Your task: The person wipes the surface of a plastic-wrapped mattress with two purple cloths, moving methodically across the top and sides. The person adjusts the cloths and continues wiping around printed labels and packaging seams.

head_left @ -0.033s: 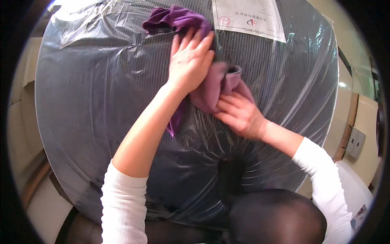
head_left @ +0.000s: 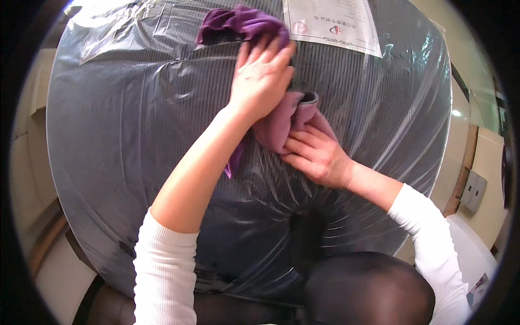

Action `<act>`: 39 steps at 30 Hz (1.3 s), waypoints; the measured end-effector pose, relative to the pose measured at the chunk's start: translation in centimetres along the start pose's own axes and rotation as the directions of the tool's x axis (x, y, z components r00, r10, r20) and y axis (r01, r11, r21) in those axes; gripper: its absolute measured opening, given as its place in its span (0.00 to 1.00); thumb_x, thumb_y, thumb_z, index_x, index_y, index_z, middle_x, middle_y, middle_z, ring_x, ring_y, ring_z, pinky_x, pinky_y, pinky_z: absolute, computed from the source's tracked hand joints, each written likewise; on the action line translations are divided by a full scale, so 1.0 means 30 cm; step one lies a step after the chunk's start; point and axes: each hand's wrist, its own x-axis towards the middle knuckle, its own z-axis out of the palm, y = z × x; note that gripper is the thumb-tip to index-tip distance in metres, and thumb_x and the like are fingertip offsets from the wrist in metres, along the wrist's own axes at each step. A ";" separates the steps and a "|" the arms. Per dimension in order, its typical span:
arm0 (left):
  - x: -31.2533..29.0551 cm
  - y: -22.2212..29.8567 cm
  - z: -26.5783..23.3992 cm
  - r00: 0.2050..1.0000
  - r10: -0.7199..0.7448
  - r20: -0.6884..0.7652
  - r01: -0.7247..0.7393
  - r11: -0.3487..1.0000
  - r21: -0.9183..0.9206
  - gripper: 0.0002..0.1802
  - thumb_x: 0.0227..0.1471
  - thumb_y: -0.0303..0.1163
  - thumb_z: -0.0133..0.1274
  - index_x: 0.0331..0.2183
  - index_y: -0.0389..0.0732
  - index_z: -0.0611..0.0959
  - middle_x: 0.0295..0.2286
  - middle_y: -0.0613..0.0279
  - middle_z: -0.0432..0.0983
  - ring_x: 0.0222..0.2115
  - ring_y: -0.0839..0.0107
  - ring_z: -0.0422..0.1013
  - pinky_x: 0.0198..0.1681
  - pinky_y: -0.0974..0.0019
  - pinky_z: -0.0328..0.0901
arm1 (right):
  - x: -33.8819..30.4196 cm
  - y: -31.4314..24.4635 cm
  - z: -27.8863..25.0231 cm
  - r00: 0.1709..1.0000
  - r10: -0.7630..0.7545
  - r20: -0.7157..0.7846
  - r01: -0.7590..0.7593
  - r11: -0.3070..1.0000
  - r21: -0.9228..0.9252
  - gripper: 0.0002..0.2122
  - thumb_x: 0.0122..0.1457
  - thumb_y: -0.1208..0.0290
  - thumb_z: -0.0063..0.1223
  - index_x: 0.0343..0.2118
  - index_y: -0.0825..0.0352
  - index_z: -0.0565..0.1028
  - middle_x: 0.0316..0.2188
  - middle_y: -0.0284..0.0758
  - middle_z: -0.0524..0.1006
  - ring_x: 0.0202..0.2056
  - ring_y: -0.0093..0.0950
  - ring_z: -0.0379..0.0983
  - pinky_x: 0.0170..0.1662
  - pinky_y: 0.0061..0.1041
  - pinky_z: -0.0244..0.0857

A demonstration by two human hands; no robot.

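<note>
A purple garment (head_left: 253,23) lies bunched on the plastic-wrapped mattress (head_left: 141,119); its exact kind I cannot make out. Its far part is a darker, shiny purple, and the near part, turned over, shows a paler mauve with a dark-edged opening. My left hand (head_left: 261,81) rests on the far part, fingers stretched out and a little apart. The mauve part is pinched at its near side by my right hand (head_left: 317,157), thumb out of sight. A purple corner pokes out below my left wrist.
A printed paper sheet (head_left: 336,27) lies under the plastic at the far side. My dark-clad knee (head_left: 371,287) rests on the near edge of the mattress. A wall with a socket plate (head_left: 474,190) stands at the right.
My left hand has slid slightly to the right and away, and the dark purple part has shifted with it. The mauve part near my right hand sits a little lower.
</note>
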 end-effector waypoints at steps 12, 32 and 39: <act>0.063 -0.134 -0.075 0.973 0.195 0.123 -0.225 0.915 0.335 0.23 0.48 0.31 0.52 0.49 0.45 0.80 0.53 0.61 0.70 0.59 0.64 0.63 0.65 0.47 0.48 | -0.013 0.149 -0.063 1.000 -0.005 0.023 0.005 1.000 -0.021 0.11 0.46 0.72 0.55 0.34 0.66 0.76 0.46 0.40 0.76 0.48 0.38 0.74 0.50 0.39 0.69; 0.239 -0.170 -0.012 0.896 0.340 0.286 -0.382 0.918 0.105 0.27 0.53 0.30 0.45 0.56 0.47 0.74 0.59 0.61 0.65 0.63 0.63 0.56 0.67 0.50 0.45 | 0.174 0.337 -0.048 0.995 0.026 -0.100 -0.037 0.993 -0.116 0.10 0.49 0.74 0.52 0.36 0.64 0.78 0.43 0.35 0.79 0.48 0.35 0.74 0.55 0.38 0.66; 0.111 -0.430 -0.170 0.996 0.013 0.085 -0.043 0.931 0.364 0.27 0.54 0.24 0.45 0.56 0.47 0.74 0.58 0.60 0.67 0.61 0.62 0.60 0.65 0.45 0.49 | 0.160 0.665 -0.161 0.941 0.185 -0.282 -0.271 0.913 -0.306 0.12 0.50 0.81 0.47 0.39 0.66 0.76 0.46 0.38 0.78 0.51 0.40 0.72 0.56 0.37 0.65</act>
